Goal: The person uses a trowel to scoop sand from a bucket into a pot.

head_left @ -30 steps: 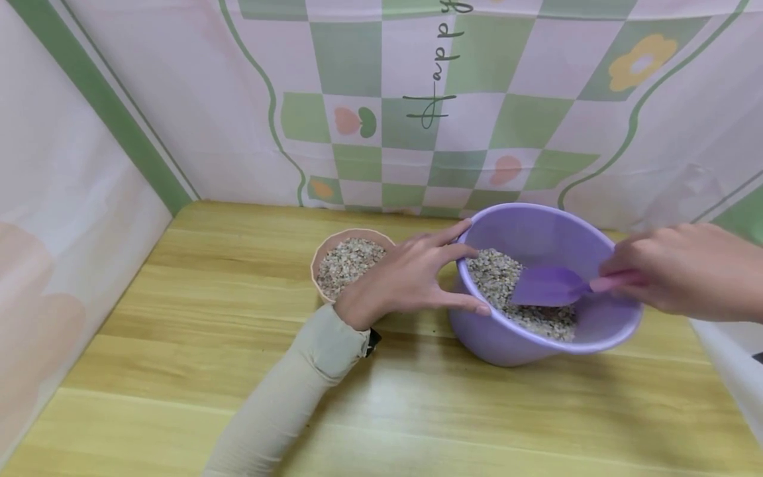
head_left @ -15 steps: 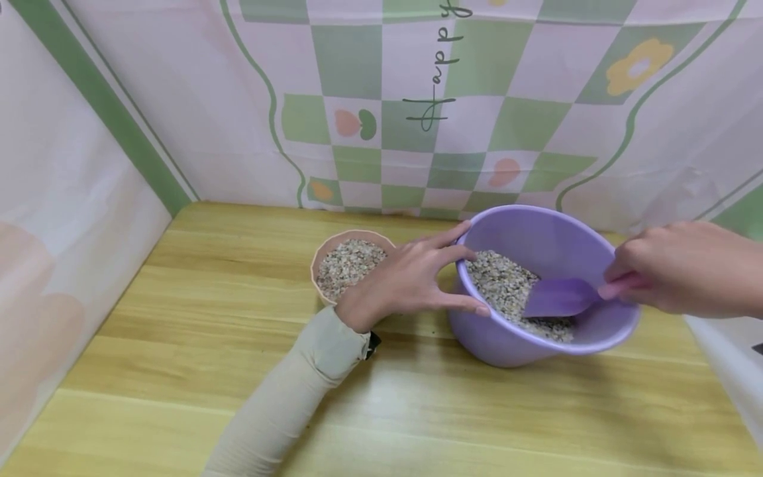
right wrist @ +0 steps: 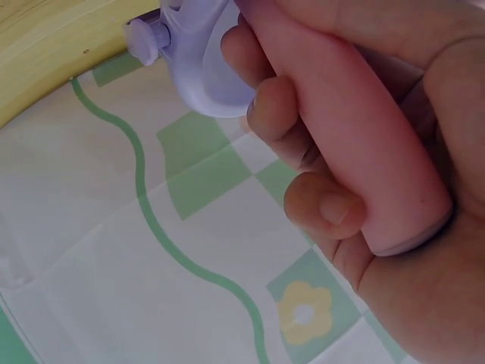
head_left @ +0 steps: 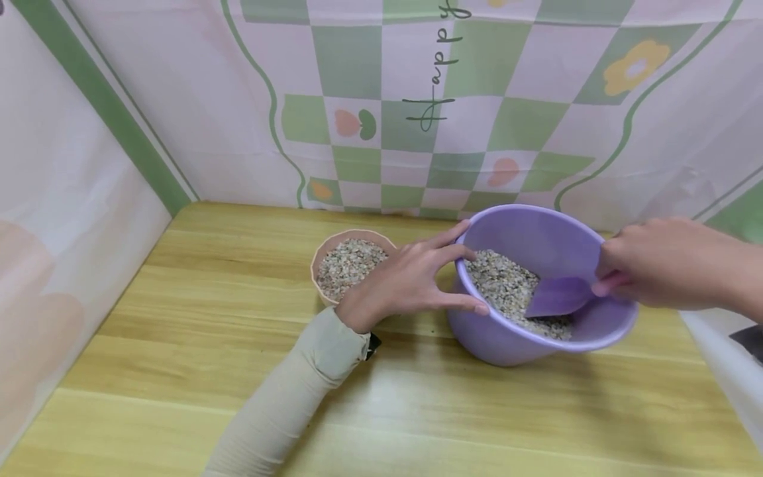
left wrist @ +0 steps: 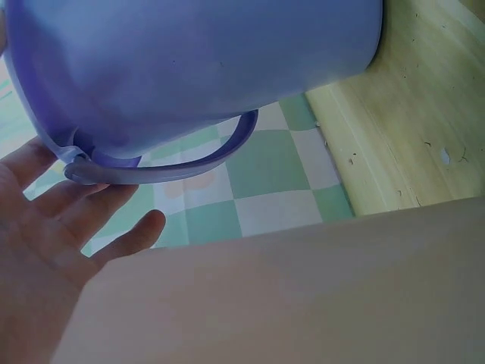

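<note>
A purple bucket (head_left: 495, 341) stands on the table with pale, coarse gravel (head_left: 497, 281) inside. My left hand (head_left: 411, 275) holds its near-left rim, index fingertip over the edge and thumb along it; in the left wrist view other fingers (left wrist: 106, 208) lie outside by the bucket's handle (left wrist: 189, 168). My right hand (head_left: 661, 262) grips the pink handle (right wrist: 356, 136) of a scoop, whose purple blade (head_left: 557, 296) dips into the gravel, front edge buried. Left of the bucket, partly behind my left hand, is a pink bowl (head_left: 324, 250) filled with similar gravel (head_left: 352, 262).
The wooden table (head_left: 197, 331) reaches back to a checkered green and white cloth (head_left: 411, 119) hung as a backdrop. Another pale cloth (head_left: 77, 218) hangs along the left side. A small dark object (head_left: 748, 341) shows at the right edge.
The scoop blade has shifted slightly right and lower, its front edge deeper in the gravel. My right hand has moved a little left. My left hand and the bowl stay put.
</note>
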`<state>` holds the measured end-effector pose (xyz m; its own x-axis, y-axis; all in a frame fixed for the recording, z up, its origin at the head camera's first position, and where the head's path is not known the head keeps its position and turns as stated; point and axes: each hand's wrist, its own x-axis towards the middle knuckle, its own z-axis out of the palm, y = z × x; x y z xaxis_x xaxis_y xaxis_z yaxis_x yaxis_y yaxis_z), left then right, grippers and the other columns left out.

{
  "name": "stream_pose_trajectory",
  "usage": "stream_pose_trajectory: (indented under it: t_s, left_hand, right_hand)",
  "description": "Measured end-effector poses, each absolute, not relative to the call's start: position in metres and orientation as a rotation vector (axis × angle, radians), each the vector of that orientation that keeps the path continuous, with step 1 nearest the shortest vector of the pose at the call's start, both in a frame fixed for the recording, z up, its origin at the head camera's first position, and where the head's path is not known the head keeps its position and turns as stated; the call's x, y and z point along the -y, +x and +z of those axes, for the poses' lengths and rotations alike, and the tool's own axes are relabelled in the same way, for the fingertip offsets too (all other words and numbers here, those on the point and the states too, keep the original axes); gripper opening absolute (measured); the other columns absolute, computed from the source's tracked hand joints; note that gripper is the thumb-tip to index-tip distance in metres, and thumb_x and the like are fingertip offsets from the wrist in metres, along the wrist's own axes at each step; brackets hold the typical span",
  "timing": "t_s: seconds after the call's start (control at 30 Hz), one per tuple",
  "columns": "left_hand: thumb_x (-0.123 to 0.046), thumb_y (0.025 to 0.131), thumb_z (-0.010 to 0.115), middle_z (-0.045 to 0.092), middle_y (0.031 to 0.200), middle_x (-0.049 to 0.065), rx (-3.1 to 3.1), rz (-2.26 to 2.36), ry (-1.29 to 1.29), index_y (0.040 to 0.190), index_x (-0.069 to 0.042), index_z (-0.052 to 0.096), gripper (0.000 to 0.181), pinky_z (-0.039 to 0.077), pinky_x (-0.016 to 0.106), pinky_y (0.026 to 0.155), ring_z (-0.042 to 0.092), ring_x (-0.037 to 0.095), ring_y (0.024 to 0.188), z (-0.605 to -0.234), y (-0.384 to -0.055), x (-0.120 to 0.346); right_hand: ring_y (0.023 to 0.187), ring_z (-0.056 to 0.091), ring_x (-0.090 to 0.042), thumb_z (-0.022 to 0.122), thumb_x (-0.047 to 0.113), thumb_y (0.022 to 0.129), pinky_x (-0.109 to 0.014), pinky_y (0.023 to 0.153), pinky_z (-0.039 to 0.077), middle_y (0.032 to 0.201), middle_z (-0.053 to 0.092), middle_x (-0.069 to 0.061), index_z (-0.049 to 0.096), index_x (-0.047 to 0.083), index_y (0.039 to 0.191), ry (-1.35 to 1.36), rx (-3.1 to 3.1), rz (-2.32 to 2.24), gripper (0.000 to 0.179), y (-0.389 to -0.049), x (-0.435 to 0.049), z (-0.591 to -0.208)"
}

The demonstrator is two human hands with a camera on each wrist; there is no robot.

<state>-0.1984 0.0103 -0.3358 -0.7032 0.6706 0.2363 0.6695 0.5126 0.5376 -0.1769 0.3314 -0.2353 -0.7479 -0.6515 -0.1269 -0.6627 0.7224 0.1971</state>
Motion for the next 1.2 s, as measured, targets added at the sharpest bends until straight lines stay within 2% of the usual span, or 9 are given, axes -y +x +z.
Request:
stream_pose_trajectory:
  t_s: [0.2,0.43,0.67,0.9,1.1,1.2]
  left_hand:
    - [-0.078,0.075,0.065,0.013,0.164,-0.014,-2.727,0.98,1.209,0.132,-0.027,0.061,0.077,0.05,0.03,0.09,0.054,0.017,0.125,-0.336,-0.198,-0.01]
    - [-0.077,0.075,0.066,0.01,0.164,-0.016,-2.721,0.983,1.193,0.133,-0.028,0.06,0.076,0.05,0.032,0.093,0.05,0.019,0.13,-0.336,-0.198,-0.01]
    - [-0.076,0.077,0.065,0.005,0.163,-0.018,-2.714,0.993,1.208,0.135,-0.027,0.058,0.077,0.05,0.026,0.081,0.055,0.016,0.118,-0.338,-0.197,-0.011]
    - [-0.078,0.076,0.065,0.007,0.164,-0.016,-2.718,0.992,1.193,0.134,-0.028,0.058,0.077,0.049,0.028,0.086,0.053,0.017,0.124,-0.337,-0.196,-0.011]
    - [-0.077,0.076,0.065,0.005,0.162,-0.018,-2.714,1.012,1.2,0.133,-0.028,0.058,0.075,0.048,0.027,0.087,0.053,0.017,0.125,-0.338,-0.196,-0.011]
    - [-0.076,0.076,0.066,0.007,0.163,-0.016,-2.709,1.021,1.205,0.132,-0.028,0.059,0.074,0.049,0.028,0.088,0.053,0.018,0.126,-0.339,-0.196,-0.011]
  right_hand:
    - [0.058,0.044,0.003,0.087,0.034,0.074,-0.028,0.052,0.043,0.063,0.045,0.026,0.055,0.04,0.066,-1.068,-2.848,0.366,0.034,-0.178,-0.331,-0.237]
    - [0.058,0.046,0.002,0.087,0.034,0.073,-0.028,0.052,0.043,0.064,0.047,0.025,0.056,0.039,0.067,-1.059,-2.846,0.346,0.033,-0.18,-0.331,-0.241]
    - [0.058,0.051,-0.005,0.088,0.032,0.072,-0.029,0.049,0.044,0.068,0.056,0.019,0.062,0.036,0.07,-1.059,-2.864,0.278,0.027,-0.18,-0.328,-0.254]
    - [0.055,0.046,-0.002,0.089,0.03,0.072,-0.027,0.048,0.043,0.065,0.052,0.02,0.058,0.036,0.068,-1.052,-2.881,0.266,0.031,-0.18,-0.328,-0.259]
    - [0.057,0.052,-0.009,0.089,0.031,0.072,-0.036,0.05,0.048,0.068,0.057,0.015,0.061,0.03,0.071,-1.092,-2.892,0.302,0.028,-0.181,-0.325,-0.261]
    - [0.059,0.054,-0.013,0.088,0.031,0.072,-0.04,0.052,0.05,0.068,0.059,0.014,0.061,0.028,0.071,-1.076,-2.882,0.332,0.027,-0.181,-0.321,-0.263]
